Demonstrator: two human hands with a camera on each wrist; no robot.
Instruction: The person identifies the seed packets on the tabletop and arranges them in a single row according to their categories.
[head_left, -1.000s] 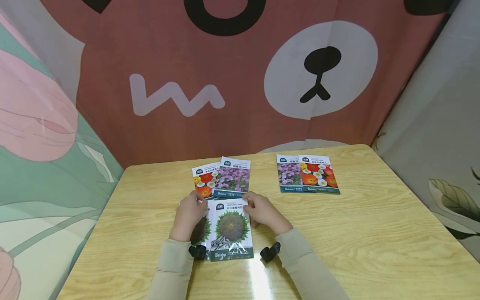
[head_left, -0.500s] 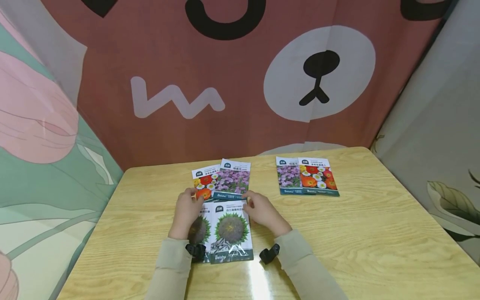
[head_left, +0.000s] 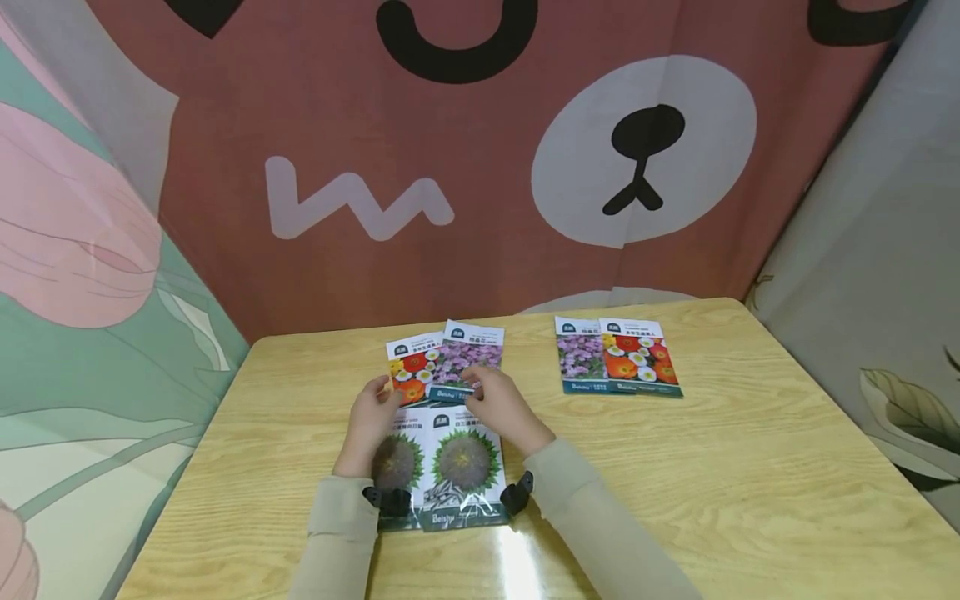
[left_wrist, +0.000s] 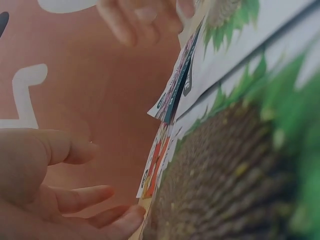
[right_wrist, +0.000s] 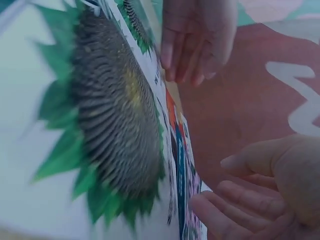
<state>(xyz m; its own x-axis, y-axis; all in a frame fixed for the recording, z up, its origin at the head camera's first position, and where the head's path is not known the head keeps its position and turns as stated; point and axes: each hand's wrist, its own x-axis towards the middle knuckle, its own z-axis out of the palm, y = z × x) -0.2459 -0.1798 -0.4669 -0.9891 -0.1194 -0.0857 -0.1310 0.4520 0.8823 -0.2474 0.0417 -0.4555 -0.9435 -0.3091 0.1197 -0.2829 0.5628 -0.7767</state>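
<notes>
- Right hand has shifted left and farther in since half a second ago: was at the right sunflower packet's right edge, now over that packet's far end and the near right corner of the left group's purple flower packet.
- Left hand about where it was, left side of the sunflower pair; it covers less of the left sunflower packet than a second ago.
- Packets in both groups look unmoved.
- Left hand: fingers relaxed, thumb apart, holding nothing; fingertips just beside the left sunflower packet's far left corner and near the left group's orange flower packet.
- Right hand: fingers loosely bent, thumb apart, nothing gripped; fingertips right by the purple packet, contact can't be told.
- Sunflower pair lies flat on the worktop, between the forearms; right sunflower packet overlaps the left one.
- Far of that pair, purple packet overlaps the orange one.
- Far right, well apart from both hands: another purple packet, partly under another orange packet.
- Behind worktop: red-brown bear curtain.
</notes>
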